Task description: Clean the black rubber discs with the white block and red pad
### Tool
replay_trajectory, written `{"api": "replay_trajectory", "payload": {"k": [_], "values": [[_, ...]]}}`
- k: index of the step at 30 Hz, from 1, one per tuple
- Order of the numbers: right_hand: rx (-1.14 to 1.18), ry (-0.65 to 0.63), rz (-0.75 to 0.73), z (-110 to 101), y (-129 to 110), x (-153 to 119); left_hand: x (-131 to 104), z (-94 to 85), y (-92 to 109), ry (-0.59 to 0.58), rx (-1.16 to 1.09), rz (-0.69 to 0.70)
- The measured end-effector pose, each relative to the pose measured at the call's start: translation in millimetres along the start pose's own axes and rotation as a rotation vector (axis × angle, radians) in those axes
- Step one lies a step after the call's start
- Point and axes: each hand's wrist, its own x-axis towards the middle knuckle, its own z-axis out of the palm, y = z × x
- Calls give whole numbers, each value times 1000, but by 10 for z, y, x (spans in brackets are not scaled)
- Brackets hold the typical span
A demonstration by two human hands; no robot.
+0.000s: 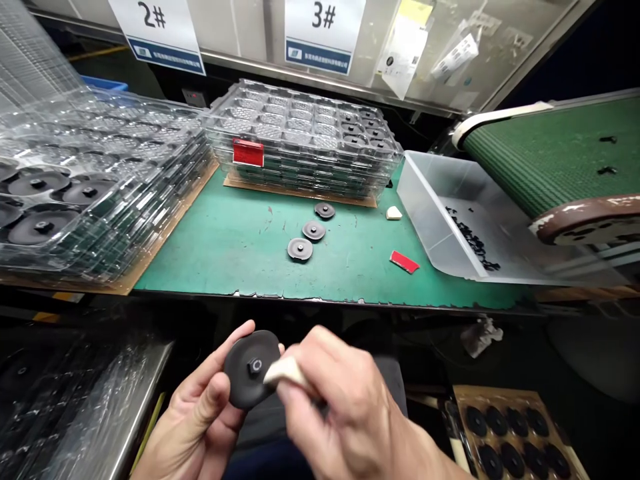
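Right hand (345, 407) pinching pale wedge (285, 373) against black disc (250, 369); left hand (200, 413) gripping disc rim.

sign print (320, 57) too small; bin bits (473, 241) indistinct

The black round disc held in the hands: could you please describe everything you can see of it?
The black round disc looks like matte rubber or plastic, with a small raised hub at its centre. It is held below the table edge, face tilted toward the camera. The left hand grips its left rim with thumb and fingers; the right hand presses a small whitish wedge-shaped piece against its face beside the hub.
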Motion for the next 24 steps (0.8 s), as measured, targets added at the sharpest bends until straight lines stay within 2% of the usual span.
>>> {"api": "replay_trajectory", "payload": {"k": [3,5,10,14,20,24], "values": [[-96,-67,-30,-12,5,14,41,-38,-24,-9,-68,-42],[-159,-52,-8,10,1,8,78,-65,-39,-20,-91,-61],[-123,4,-18,69,-3,-26,141,-50,-33,26,-137,-119],[-184,7,1,70,61,-15,134,11,-31,-44,-95,-144],[-118,79,-3,206,31,-129,111,-21,-86,32,-77,-22],[-152,31,-15,105,60,-36,76,-9,-47,-68,-33,-73]]}}
